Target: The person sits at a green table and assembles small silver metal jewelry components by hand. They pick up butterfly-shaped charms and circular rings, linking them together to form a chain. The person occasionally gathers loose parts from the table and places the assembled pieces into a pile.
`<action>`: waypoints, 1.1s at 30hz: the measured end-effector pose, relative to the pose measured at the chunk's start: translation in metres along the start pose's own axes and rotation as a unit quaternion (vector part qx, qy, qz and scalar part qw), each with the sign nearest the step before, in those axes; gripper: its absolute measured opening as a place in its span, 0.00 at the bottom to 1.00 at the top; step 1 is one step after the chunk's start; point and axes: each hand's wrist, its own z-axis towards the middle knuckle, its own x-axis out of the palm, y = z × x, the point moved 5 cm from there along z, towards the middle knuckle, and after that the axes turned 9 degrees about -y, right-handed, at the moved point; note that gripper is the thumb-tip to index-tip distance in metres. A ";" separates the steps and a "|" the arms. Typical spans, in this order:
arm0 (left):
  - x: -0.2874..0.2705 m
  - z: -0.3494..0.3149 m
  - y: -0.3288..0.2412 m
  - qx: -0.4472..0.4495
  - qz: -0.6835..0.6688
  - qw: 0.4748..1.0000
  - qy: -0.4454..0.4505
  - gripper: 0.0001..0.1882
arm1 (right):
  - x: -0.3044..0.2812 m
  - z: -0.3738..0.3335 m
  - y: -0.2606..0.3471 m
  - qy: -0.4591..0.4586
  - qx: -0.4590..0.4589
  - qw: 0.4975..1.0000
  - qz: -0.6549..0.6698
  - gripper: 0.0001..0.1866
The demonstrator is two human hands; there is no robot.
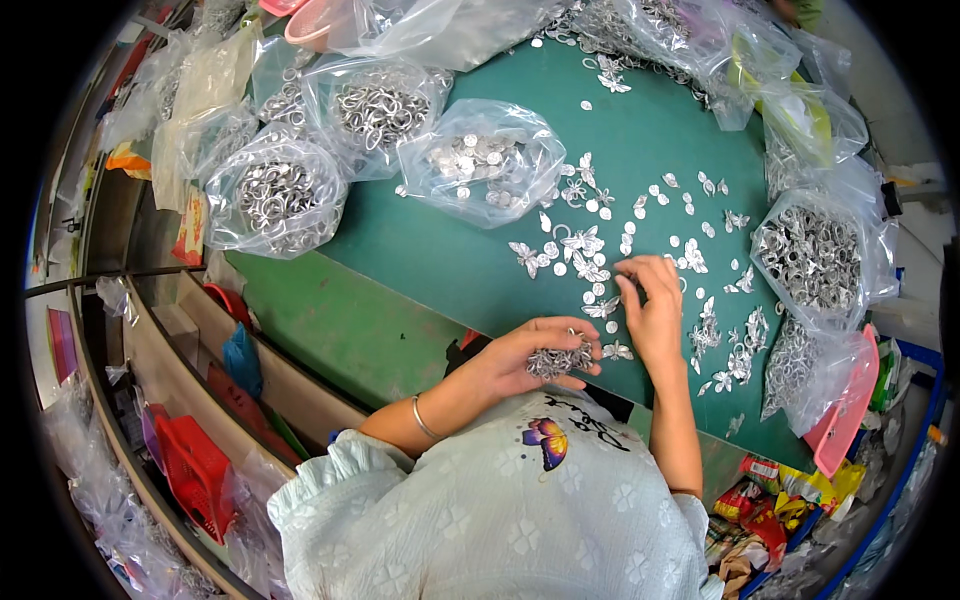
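**Two hands, one pile of small silver charms**

Many small silver pieces lie loose on the green bench (640, 150) — flat discs, leaf shapes and butterfly-like charms (585, 243), all thin, shiny and light. Your left hand (530, 352) is cupped palm up, fingers curled loosely around a heap of collected charms (560, 360) just at the bench's near edge. Your right hand (652, 305) rests on the bench beside it, fingertips drawn together over the scattered pieces; whether a charm is pinched between them I cannot tell.

Judging from the layout, keep the cupped hand low and close to the picking hand, so each piece travels a short way. Pick by the edges — flat metal on a smooth mat slides rather than lifts, so nudge a piece up with a nail first. Do not overfill the palm; the heap looks close to spilling toward your lap.

Clear, crinkled plastic bags ring the work: one of round discs (480, 160) ahead, others of metal rings (275, 195) to the left, another of rings (815, 255) to the right. A pink plastic tray (845, 420) sits at the right edge.
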 end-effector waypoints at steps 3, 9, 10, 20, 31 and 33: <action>0.004 0.001 0.002 -0.016 -0.011 0.999 0.033 0.12 | 0.003 0.001 0.006 0.011 -0.028 0.999 -0.042 0.09; 0.004 0.004 0.004 -0.024 0.022 0.999 0.036 0.12 | 0.009 0.000 0.000 0.019 -0.042 0.998 -0.050 0.06; 0.003 0.004 0.006 -0.022 0.017 0.999 0.034 0.12 | 0.009 -0.001 0.001 0.018 -0.046 0.998 -0.050 0.06; -0.002 0.005 0.007 -0.026 -0.001 1.000 0.018 0.11 | 0.001 -0.004 0.010 0.032 -0.067 0.994 -0.085 0.07; -0.001 0.005 0.008 -0.025 -0.002 1.000 -0.002 0.11 | 0.000 -0.008 0.007 0.037 -0.025 0.994 -0.104 0.08; -0.002 0.005 0.007 -0.021 -0.003 1.000 -0.007 0.11 | -0.001 -0.007 0.008 0.040 -0.018 0.991 -0.130 0.08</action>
